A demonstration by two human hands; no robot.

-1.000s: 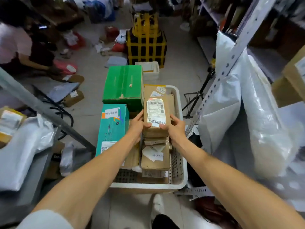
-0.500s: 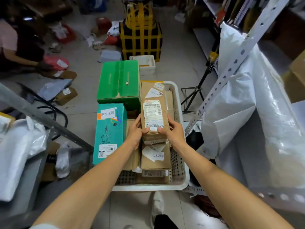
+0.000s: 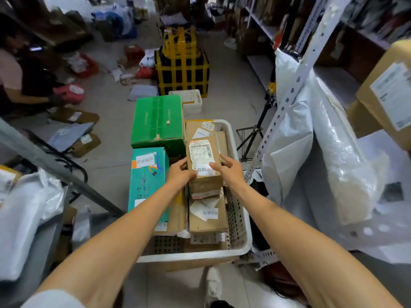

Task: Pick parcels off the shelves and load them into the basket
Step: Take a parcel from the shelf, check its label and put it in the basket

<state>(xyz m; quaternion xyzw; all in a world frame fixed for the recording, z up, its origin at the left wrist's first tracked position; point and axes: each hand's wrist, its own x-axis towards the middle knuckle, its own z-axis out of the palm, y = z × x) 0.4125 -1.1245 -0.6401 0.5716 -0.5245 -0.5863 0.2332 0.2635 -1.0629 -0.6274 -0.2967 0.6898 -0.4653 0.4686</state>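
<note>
A crinkled white plastic bag point(image 3: 26, 214) slumps on the left shelf. A tall teal carton point(image 3: 148, 181) stands in front of a glossy green carton point(image 3: 159, 122). The left hand point(image 3: 179, 174) grips the left edge of a flat brown cardboard parcel point(image 3: 203, 161) bearing a white label, and the right hand point(image 3: 229, 170) clasps its right edge. The parcel lies over stacked cardboard boxes in the white perforated plastic basket point(image 3: 195, 255). Slick white poly bags point(image 3: 333, 156) bulge on the right.

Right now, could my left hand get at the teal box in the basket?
Probably yes. The teal box stands just beside the left hand, its top uncovered, but that hand grips the brown parcel and would need to let go first.
</note>
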